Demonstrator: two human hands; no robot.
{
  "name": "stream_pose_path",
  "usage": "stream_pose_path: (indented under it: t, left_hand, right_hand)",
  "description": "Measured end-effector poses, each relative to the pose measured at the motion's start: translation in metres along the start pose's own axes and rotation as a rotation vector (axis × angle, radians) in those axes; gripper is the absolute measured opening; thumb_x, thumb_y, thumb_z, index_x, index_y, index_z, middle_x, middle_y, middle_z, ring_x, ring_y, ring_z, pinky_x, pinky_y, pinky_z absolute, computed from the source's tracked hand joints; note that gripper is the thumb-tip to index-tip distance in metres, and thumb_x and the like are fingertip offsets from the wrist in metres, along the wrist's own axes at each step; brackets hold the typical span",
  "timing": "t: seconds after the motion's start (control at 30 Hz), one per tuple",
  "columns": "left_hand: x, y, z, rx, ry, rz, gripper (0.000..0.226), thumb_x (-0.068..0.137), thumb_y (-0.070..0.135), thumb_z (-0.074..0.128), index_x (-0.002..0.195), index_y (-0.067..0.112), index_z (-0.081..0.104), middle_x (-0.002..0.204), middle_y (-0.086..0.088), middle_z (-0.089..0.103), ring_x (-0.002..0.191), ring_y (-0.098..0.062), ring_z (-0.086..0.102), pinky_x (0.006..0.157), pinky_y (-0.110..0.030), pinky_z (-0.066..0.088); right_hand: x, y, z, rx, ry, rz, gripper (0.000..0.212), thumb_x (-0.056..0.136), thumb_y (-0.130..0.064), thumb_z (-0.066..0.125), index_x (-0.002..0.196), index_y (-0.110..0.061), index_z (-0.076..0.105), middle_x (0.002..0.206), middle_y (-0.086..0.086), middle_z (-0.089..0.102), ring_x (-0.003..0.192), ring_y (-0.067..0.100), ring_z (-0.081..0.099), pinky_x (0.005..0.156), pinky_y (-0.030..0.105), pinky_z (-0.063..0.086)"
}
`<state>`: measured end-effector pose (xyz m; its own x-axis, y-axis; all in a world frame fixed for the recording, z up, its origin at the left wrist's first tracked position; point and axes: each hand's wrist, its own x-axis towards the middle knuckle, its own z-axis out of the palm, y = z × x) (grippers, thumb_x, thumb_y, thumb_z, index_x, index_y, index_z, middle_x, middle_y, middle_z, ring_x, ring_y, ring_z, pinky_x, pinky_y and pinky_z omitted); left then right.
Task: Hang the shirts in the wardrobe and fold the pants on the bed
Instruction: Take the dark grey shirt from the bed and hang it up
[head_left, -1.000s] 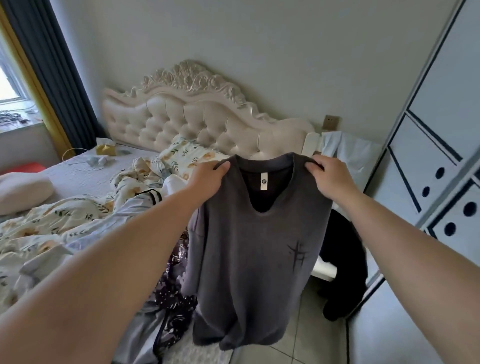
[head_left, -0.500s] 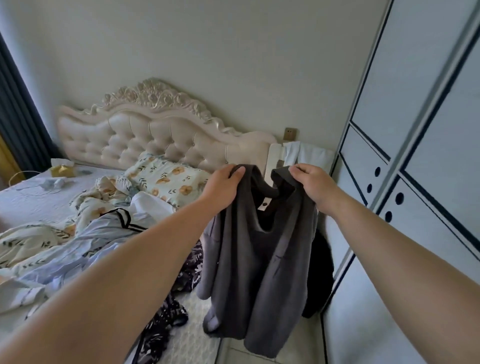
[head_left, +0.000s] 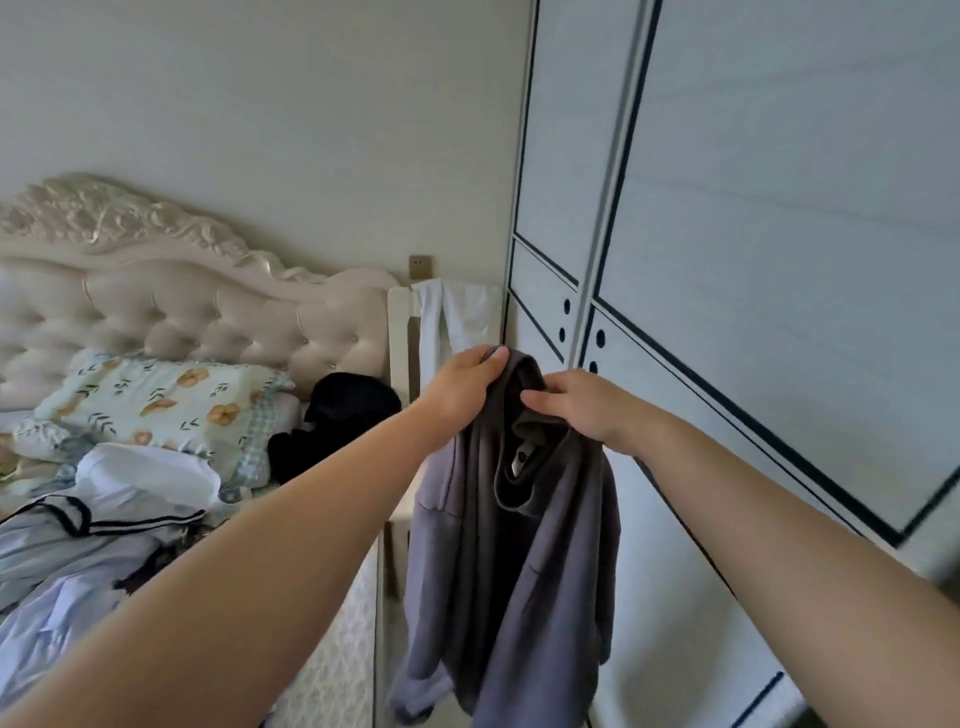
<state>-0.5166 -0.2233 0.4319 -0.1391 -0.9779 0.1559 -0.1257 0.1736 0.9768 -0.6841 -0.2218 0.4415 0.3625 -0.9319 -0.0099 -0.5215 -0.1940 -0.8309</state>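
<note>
Grey shirt (head_left: 519, 571) near closed wardrobe (head_left: 779, 208)

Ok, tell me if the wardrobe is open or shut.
Shut, as far as visible: the wardrobe shows only door panels, no gap or interior.

left grip (head_left: 462, 387) and right grip (head_left: 587, 410) pinch the grey shirt (head_left: 519, 571) at its collar, close together; shirt hangs bunched before the shut wardrobe (head_left: 779, 260). bed (head_left: 337, 649) to the left, strewn with clothes (head_left: 78, 561).
</note>
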Motion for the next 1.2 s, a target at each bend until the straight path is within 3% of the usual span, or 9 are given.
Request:
stream_pose_path:
  t: [0.1,0.27,0.4,0.57,0.63,0.8,0.93,1.1,1.2]
  left_hand:
    - [-0.006,0.015,0.022,0.030,-0.085,0.025,0.026,0.097,0.040,0.046,0.093,0.023,0.065,0.096,-0.001,0.068,0.089,-0.012,0.065,0.078,-0.021,0.051]
    - [-0.024,0.041,0.061,0.060,-0.278,0.065,0.027,0.086,0.049,0.059,0.090,0.023,0.066,0.092,0.001,0.071,0.088,-0.012,0.067,0.079,-0.023,0.052]
    - [-0.040,0.057,0.096,0.121,-0.457,0.115,0.017,0.080,0.036,0.073,0.092,0.026,0.068,0.095,0.002,0.072,0.092,-0.013,0.068,0.087,-0.027,0.051]
    - [-0.062,0.081,0.154,0.004,-0.577,0.127,0.018,0.095,0.032,0.053,0.100,0.021,0.066,0.102,0.001,0.070,0.098,-0.013,0.066,0.089,-0.023,0.050]
    - [-0.071,0.094,0.176,0.086,-0.545,0.191,0.018,0.097,0.036,0.048,0.095,0.025,0.062,0.098,0.004,0.067,0.097,-0.015,0.062,0.088,-0.024,0.047]
    - [-0.095,0.125,0.230,0.381,-0.354,0.543,0.010,0.098,0.037,0.043,0.097,0.027,0.046,0.080,0.002,0.062,0.071,-0.009,0.053,0.059,-0.015,0.040]
    - [-0.114,0.148,0.267,0.376,-0.271,0.701,0.018,0.098,0.035,0.044,0.082,0.028,0.047,0.070,0.010,0.053,0.067,-0.004,0.049,0.060,-0.018,0.038]
    - [-0.133,0.182,0.309,0.143,-0.484,0.471,0.039,0.098,0.041,0.043,0.094,0.007,0.064,0.096,-0.009,0.067,0.090,-0.016,0.062,0.077,-0.015,0.043]
    - [-0.147,0.201,0.337,-0.106,-0.581,0.304,0.034,0.098,0.041,0.044,0.095,0.019,0.069,0.101,-0.002,0.072,0.096,-0.013,0.066,0.087,-0.026,0.050]
  right_hand:
    - [-0.033,0.002,-0.021,0.048,0.066,0.011,0.027,0.093,-0.028,0.055,0.088,-0.006,0.068,0.085,0.006,0.070,0.082,0.019,0.066,0.083,0.033,0.050]
    - [-0.089,0.003,-0.050,0.128,0.168,0.012,0.028,0.095,-0.028,0.052,0.078,-0.017,0.071,0.074,-0.004,0.071,0.070,0.010,0.066,0.068,0.020,0.050]
    - [-0.137,0.009,-0.074,0.137,0.242,0.054,0.027,0.095,-0.025,0.051,0.083,-0.009,0.070,0.079,0.002,0.070,0.074,0.015,0.064,0.077,0.028,0.049]
    - [-0.200,0.014,-0.108,0.242,0.359,0.076,0.028,0.094,-0.022,0.051,0.095,0.000,0.067,0.078,0.005,0.071,0.071,0.015,0.066,0.072,0.025,0.053]
    - [-0.226,0.013,-0.121,0.312,0.362,0.086,0.025,0.095,-0.021,0.049,0.089,-0.004,0.067,0.074,0.003,0.072,0.067,0.012,0.068,0.064,0.020,0.055]
    - [-0.291,0.003,-0.157,0.335,0.400,0.099,0.030,0.095,-0.025,0.047,0.084,-0.006,0.067,0.076,0.006,0.071,0.072,0.017,0.068,0.072,0.028,0.053]
    - [-0.340,-0.002,-0.187,0.338,0.415,0.053,0.031,0.083,-0.033,0.054,0.078,-0.008,0.072,0.078,0.007,0.072,0.073,0.016,0.069,0.067,0.024,0.054]
    - [-0.392,-0.007,-0.226,0.263,0.498,0.053,0.031,0.088,-0.028,0.053,0.075,-0.011,0.075,0.079,0.006,0.073,0.072,0.015,0.070,0.059,0.020,0.053]
    - [-0.417,-0.006,-0.246,0.227,0.563,0.065,0.028,0.093,-0.026,0.050,0.082,-0.009,0.070,0.079,0.006,0.073,0.072,0.014,0.070,0.059,0.021,0.054]
